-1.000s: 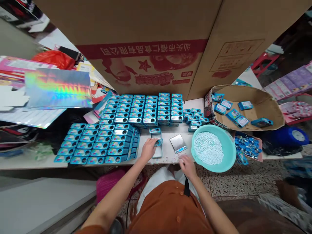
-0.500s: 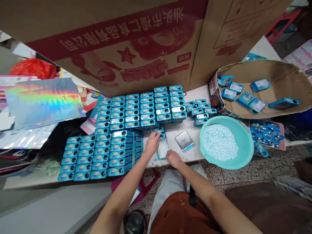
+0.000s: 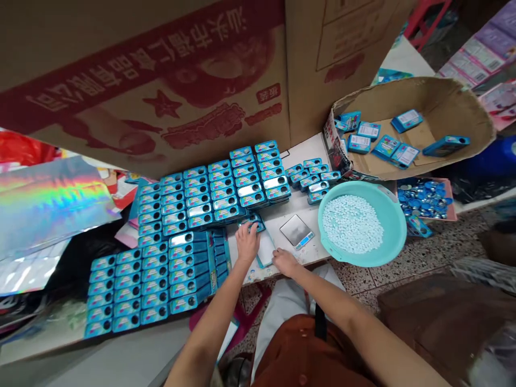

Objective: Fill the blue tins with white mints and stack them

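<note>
My left hand reaches to a small blue tin with a round dark hole in its top, fingers closed on its near side. Below it lies a narrow white tray with a pale blue edge. My right hand rests at the tray's right edge, fingers curled in; whatever they hold is hidden. A small digital scale lies right of the tray. Beyond it stands a turquoise basin of small pale candies.
Stacked blue tins in rows fill the left and back. A big cardboard carton stands behind them. At right are a cut-down cardboard box with loose tins and a pink tray of blue, shiny round pieces. A holographic sheet lies far left.
The view has swung to the right, shifting most things leftward. My left hand stays at the small tin and my right hand at the tray's edge, with little visible movement.
</note>
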A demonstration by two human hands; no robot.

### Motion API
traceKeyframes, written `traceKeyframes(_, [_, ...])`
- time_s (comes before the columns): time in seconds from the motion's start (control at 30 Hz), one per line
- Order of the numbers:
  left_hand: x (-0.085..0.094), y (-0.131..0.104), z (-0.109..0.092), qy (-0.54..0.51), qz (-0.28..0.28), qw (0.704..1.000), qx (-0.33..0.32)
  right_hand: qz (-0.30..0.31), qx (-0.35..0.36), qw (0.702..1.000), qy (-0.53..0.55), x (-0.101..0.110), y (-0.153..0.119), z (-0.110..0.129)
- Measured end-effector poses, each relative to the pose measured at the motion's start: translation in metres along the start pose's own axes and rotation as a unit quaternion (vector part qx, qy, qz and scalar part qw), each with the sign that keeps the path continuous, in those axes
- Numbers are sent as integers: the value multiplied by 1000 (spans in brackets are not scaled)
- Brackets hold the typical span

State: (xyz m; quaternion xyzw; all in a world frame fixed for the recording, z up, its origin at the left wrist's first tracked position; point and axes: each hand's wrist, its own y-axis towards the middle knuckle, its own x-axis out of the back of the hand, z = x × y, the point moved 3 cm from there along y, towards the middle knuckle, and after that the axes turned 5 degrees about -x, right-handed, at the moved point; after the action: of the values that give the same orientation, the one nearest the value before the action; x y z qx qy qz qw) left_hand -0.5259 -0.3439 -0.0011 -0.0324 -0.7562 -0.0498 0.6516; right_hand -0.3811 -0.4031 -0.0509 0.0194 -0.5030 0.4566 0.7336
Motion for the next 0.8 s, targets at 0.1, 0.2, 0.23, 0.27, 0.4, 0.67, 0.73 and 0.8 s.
traceKeyframes(0.1, [3, 11, -40, -46, -9, 995, -84, -78, 8, 996, 36, 10, -24, -1])
traceKeyframes(0.2, [-1, 45, -93, -113, 0, 983, -144, -149, -20, 985, 87, 20, -60, -14])
traceKeyframes(0.23, [-5, 59, -111, -140, 4, 978, -152, -171, -32, 979, 101, 23, -74, -20])
traceKeyframes(0.27, [-10, 75, -128, -169, 6, 974, -149, -193, -42, 974, 113, 27, -88, -28])
traceKeyframes(0.4, [-39, 127, -174, -297, -1, 954, -30, -279, -77, 949, 129, 47, -142, -63])
traceKeyframes(0.67, [-66, 148, -187, -305, 44, 950, 39, -373, -144, 903, 156, 70, -194, -115])
traceKeyframes(0.73, [-57, 139, -180, -279, 44, 959, 16, -381, -160, 897, 158, 68, -195, -126])
traceKeyframes(0.8, [-44, 122, -169, -255, 45, 966, 8, -385, -180, 892, 155, 65, -195, -137])
